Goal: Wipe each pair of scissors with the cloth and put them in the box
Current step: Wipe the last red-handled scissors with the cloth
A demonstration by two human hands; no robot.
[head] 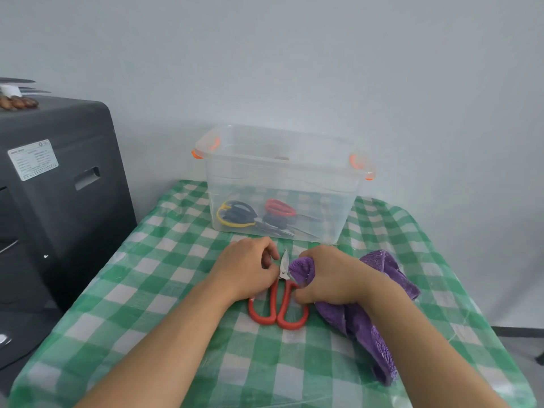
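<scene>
Red-handled scissors (278,307) lie on the checked tablecloth, short blades pointing at the box. My left hand (245,267) pinches them near the pivot from the left. My right hand (329,275) grips a purple cloth (365,316) and holds a fold of it just right of the blades, thumb by the right handle. The clear plastic box (282,184) with orange latches stands just beyond, lid off. Inside it lie yellow-and-dark scissors (235,214) and red-handled scissors (279,208) over other dark ones.
The table (164,290) wears a green-and-white checked cloth and stands against a pale wall. A dark grey cabinet (59,184) rises at its left side, with knives and brown items on top. The purple cloth trails toward the table's right edge.
</scene>
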